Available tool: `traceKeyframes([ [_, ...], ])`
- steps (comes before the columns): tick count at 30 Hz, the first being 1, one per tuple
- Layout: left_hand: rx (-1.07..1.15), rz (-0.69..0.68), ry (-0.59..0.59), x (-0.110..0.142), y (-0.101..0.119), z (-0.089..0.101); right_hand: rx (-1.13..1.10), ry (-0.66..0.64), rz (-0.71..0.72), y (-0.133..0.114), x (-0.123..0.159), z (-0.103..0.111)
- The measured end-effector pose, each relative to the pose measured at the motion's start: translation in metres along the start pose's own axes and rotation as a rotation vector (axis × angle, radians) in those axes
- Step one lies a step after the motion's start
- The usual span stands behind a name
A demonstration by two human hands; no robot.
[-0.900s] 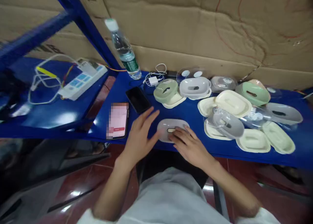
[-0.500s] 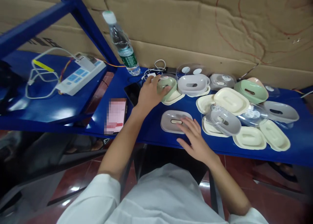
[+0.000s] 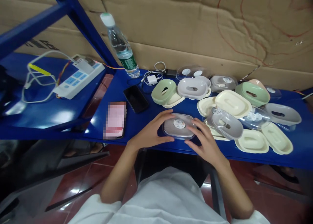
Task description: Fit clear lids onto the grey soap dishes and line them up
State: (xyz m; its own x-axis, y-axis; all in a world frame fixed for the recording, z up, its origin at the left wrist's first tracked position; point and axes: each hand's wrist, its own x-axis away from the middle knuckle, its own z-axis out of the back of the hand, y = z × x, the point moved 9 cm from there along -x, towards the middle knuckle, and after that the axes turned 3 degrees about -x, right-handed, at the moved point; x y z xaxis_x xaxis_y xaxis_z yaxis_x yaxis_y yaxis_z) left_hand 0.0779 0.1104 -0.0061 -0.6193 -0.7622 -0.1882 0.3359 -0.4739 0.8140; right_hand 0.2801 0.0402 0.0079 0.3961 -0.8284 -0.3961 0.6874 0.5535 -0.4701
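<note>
A grey soap dish (image 3: 168, 130) lies on the blue table in front of me, with a clear plastic lid (image 3: 189, 118) over it. The lid carries a round white label (image 3: 179, 123). My left hand (image 3: 153, 131) grips the left end of the lid, thumb at the near edge and fingers at the far edge. At the right end my right hand (image 3: 205, 140) has its thumb and fingertips on the lid's edges. Whether the lid is fully seated cannot be made out. Beyond my hands stands a green soap dish (image 3: 162, 90) on a cream tray (image 3: 174, 100).
More soap dishes, including a light grey dish (image 3: 193, 87) and a cream tray (image 3: 233, 104), crowd the right side. On the left lie a black phone (image 3: 136, 99) and a lit phone (image 3: 115, 119). A water bottle (image 3: 123, 51) and a charger (image 3: 153, 79) stand behind.
My left hand came from the green dish toward me, bringing the clear lid onto the grey dish. The green dish now shows no lid. My right hand moved slightly right, to the lid's edge.
</note>
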Motion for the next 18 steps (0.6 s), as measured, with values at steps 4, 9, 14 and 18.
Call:
traceKeyframes([
  [4, -0.047, 0.052, -0.028, 0.007, -0.006, -0.005, -0.021, 0.015, 0.001, 0.0, 0.0, 0.0],
  [9, -0.127, 0.082, -0.008, 0.012, -0.006, -0.008, -0.078, -0.038, -0.021, 0.006, -0.006, 0.001],
  [14, -0.229, 0.077, 0.057, 0.015, 0.001, -0.017, -0.135, -0.028, -0.052, 0.015, -0.004, 0.003],
  [18, -0.31, 0.012, 0.136, 0.024, 0.011, -0.02, -0.127, -0.02, 0.012, 0.009, 0.0, 0.003],
])
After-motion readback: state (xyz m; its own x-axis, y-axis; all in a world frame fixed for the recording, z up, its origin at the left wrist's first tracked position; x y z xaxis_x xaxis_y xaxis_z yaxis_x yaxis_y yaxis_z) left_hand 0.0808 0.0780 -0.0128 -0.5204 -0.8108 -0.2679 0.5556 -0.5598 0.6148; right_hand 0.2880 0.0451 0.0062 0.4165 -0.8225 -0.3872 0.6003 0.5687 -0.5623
